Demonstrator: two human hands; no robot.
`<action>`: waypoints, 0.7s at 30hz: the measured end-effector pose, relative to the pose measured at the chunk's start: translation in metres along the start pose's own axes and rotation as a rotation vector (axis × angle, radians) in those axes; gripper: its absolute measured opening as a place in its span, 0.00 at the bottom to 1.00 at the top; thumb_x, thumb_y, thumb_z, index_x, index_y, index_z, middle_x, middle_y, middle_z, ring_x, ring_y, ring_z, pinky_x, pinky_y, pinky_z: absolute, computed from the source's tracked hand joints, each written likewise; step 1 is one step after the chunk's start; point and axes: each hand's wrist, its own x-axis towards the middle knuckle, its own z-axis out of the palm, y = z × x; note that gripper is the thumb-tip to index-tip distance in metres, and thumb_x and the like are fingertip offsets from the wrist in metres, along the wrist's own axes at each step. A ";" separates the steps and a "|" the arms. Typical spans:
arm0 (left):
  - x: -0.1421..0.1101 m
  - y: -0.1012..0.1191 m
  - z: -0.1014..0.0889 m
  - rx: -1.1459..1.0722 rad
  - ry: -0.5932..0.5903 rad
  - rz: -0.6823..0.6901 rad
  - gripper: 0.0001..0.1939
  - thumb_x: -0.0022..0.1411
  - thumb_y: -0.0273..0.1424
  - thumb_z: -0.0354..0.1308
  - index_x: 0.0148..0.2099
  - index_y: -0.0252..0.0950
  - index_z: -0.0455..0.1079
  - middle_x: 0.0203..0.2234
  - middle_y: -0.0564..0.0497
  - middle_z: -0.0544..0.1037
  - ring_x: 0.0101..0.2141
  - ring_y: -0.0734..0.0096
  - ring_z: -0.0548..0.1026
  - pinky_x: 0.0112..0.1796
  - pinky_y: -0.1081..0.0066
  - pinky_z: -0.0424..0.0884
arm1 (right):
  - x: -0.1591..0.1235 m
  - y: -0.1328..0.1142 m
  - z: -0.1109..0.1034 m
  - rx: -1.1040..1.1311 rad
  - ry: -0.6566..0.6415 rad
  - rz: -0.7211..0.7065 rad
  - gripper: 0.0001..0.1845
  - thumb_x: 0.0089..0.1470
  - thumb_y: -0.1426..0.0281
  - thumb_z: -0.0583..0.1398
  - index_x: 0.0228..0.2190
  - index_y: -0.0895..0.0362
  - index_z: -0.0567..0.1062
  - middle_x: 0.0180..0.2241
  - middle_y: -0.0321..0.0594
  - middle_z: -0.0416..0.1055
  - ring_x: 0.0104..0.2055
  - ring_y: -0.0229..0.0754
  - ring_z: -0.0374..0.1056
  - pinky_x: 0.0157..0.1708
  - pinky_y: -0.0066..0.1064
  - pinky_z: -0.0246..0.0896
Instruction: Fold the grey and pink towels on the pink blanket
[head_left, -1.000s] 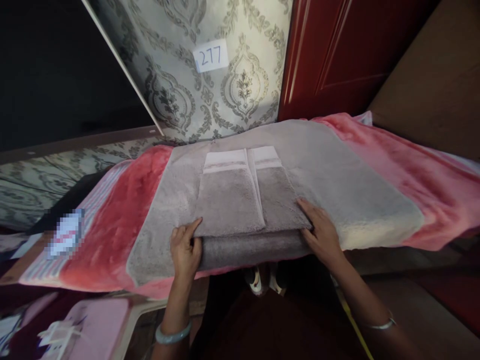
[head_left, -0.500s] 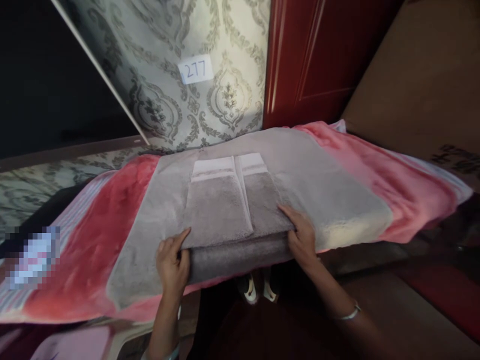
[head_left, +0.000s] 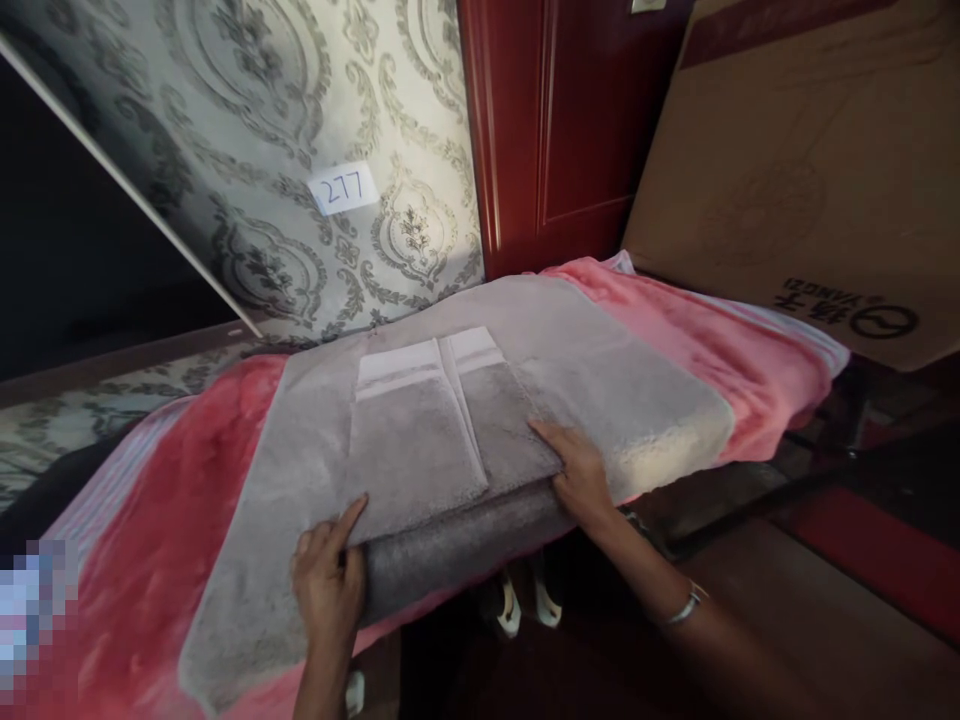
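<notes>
A folded grey towel (head_left: 409,440) with white bands at its far end lies on a grey and pink blanket (head_left: 615,365). One folded edge runs lengthwise over its middle. At the towel's near left corner is my left hand (head_left: 330,575), its index finger stretched along the top and its other fingers curled at the edge. My right hand (head_left: 574,470) grips the near right corner in the same way, thumb and fingers closed on the cloth. Between both hands the near side of the towel hangs as a darker roll or fold. The fingertips underneath are hidden.
Behind the blanket stands a patterned wall with a paper label (head_left: 343,188) reading 277. A dark screen (head_left: 82,230) is at the left, a red door (head_left: 570,110) at the back, and a large cardboard box (head_left: 787,170) at the right. My shoes (head_left: 529,600) show below.
The view has turned, so the scene sits further left and lower, with more of the cardboard box showing. Both hands keep their places on the towel, which looks unchanged.
</notes>
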 end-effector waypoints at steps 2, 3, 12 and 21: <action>-0.001 -0.001 0.000 -0.015 0.008 -0.015 0.23 0.62 0.24 0.47 0.55 0.36 0.76 0.24 0.51 0.70 0.31 0.65 0.66 0.36 0.66 0.64 | -0.001 0.001 0.000 0.006 0.002 0.007 0.45 0.35 0.82 0.49 0.56 0.53 0.74 0.52 0.42 0.74 0.54 0.48 0.68 0.54 0.46 0.65; -0.001 -0.001 0.000 -0.029 0.008 -0.024 0.23 0.62 0.24 0.47 0.54 0.36 0.76 0.25 0.51 0.71 0.31 0.66 0.67 0.36 0.66 0.64 | -0.001 0.002 0.000 0.012 0.001 0.011 0.44 0.35 0.81 0.49 0.56 0.53 0.75 0.53 0.43 0.74 0.54 0.48 0.68 0.54 0.47 0.65; 0.000 -0.003 -0.003 -0.119 0.012 -0.002 0.23 0.61 0.25 0.47 0.53 0.38 0.77 0.23 0.52 0.69 0.29 0.65 0.66 0.33 0.67 0.64 | -0.005 0.008 0.002 -0.043 -0.020 0.032 0.45 0.35 0.81 0.49 0.57 0.51 0.75 0.54 0.41 0.73 0.56 0.48 0.68 0.57 0.49 0.63; -0.003 -0.006 -0.002 -0.045 0.029 0.068 0.22 0.63 0.24 0.47 0.54 0.37 0.76 0.25 0.51 0.71 0.30 0.66 0.68 0.33 0.67 0.67 | -0.008 0.012 0.009 -0.089 -0.005 0.024 0.46 0.35 0.81 0.49 0.57 0.49 0.74 0.54 0.41 0.73 0.55 0.48 0.68 0.55 0.48 0.65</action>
